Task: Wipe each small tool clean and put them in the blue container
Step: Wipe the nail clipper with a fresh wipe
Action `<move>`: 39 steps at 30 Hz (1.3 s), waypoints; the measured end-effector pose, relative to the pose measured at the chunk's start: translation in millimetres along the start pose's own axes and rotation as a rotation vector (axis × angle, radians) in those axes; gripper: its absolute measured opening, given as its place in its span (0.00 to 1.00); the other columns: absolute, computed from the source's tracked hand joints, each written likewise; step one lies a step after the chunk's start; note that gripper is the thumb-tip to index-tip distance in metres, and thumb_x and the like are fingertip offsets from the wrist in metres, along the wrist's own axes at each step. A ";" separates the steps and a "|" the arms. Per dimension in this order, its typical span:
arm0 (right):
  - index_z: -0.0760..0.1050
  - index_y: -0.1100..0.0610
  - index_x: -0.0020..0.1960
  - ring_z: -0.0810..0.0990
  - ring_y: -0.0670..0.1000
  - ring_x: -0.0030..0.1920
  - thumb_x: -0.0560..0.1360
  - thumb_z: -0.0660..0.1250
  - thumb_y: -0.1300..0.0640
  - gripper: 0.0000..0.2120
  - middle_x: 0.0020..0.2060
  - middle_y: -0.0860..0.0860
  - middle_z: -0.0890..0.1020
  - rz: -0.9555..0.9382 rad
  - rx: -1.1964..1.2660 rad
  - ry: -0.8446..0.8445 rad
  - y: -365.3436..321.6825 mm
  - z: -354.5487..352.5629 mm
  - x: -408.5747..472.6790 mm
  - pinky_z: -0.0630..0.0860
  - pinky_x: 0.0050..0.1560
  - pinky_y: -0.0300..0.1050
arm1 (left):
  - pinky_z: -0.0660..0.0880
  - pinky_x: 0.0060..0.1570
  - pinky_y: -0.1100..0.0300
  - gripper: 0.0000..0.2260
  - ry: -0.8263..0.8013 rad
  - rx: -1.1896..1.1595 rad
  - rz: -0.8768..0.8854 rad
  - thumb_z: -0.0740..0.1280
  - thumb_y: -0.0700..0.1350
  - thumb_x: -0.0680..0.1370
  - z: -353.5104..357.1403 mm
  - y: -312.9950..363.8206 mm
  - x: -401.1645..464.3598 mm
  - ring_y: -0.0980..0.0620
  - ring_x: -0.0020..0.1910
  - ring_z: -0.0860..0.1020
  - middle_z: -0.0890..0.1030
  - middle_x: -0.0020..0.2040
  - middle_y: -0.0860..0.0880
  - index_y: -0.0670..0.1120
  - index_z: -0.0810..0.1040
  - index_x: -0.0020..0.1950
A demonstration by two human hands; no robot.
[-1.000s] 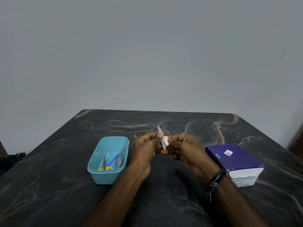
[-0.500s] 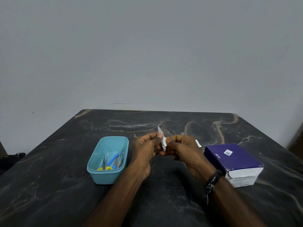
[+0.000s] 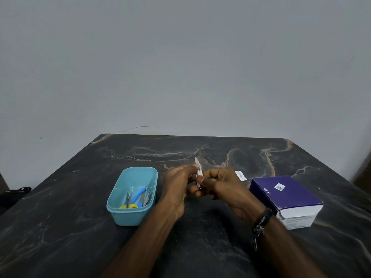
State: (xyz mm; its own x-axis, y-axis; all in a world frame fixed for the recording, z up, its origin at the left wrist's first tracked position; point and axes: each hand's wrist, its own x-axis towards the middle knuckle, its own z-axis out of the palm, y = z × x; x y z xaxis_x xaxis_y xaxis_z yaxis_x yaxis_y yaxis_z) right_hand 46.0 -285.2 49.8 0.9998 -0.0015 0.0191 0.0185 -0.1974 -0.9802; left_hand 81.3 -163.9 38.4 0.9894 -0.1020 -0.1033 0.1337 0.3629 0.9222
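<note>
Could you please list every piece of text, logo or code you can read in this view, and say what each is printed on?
"BD": white logo on the purple side of the purple-and-white cardboard box.
QR-style code: white sticker on the box top, unreadable.
Print on the box's white end face: too blurred.
Blue print on the small white sachet wrapper: too small.

dark marble-veined table (image 3: 220,247) against a plain grey-white wall (image 3: 180,67) — dim, even light

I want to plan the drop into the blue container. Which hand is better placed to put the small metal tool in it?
Left, probably. The left hand already pinches the small metal tool, and the blue container sits right beside it. The right hand, farther away, would have to cross over.
</note>
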 end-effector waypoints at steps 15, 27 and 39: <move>0.81 0.61 0.45 0.84 0.48 0.37 0.77 0.67 0.58 0.07 0.39 0.56 0.87 -0.024 -0.033 -0.022 3.3 -1.6 2.0 0.71 0.32 0.36 | 0.75 0.27 0.61 0.06 0.038 0.037 0.012 0.73 0.40 0.73 -1.0 0.4 -0.1 0.52 0.29 0.77 0.82 0.32 0.45 0.38 0.83 0.44; 0.82 0.63 0.44 0.83 0.48 0.35 0.76 0.68 0.59 0.08 0.39 0.58 0.86 -0.009 0.049 -0.008 4.7 -1.8 2.9 0.73 0.32 0.36 | 0.72 0.23 0.65 0.05 0.031 0.049 -0.011 0.71 0.38 0.74 2.3 -1.1 -0.7 0.56 0.23 0.74 0.81 0.30 0.46 0.41 0.82 0.38; 0.83 0.59 0.42 0.84 0.51 0.38 0.75 0.69 0.59 0.06 0.40 0.57 0.87 0.037 -0.039 -0.099 2.5 -2.4 -0.1 0.73 0.39 0.42 | 0.75 0.29 0.58 0.06 0.080 0.016 -0.006 0.74 0.42 0.72 -1.4 -4.4 3.8 0.48 0.31 0.78 0.82 0.35 0.44 0.39 0.84 0.44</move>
State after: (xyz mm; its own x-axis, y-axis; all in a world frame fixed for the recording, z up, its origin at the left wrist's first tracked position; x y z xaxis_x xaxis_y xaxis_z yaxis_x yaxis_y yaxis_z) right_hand 46.0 -288.0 47.9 0.9955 0.0868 -0.0386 -0.0170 -0.2370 -0.9714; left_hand 84.6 -164.6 33.5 0.9900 -0.0294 -0.1377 0.1393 0.3477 0.9272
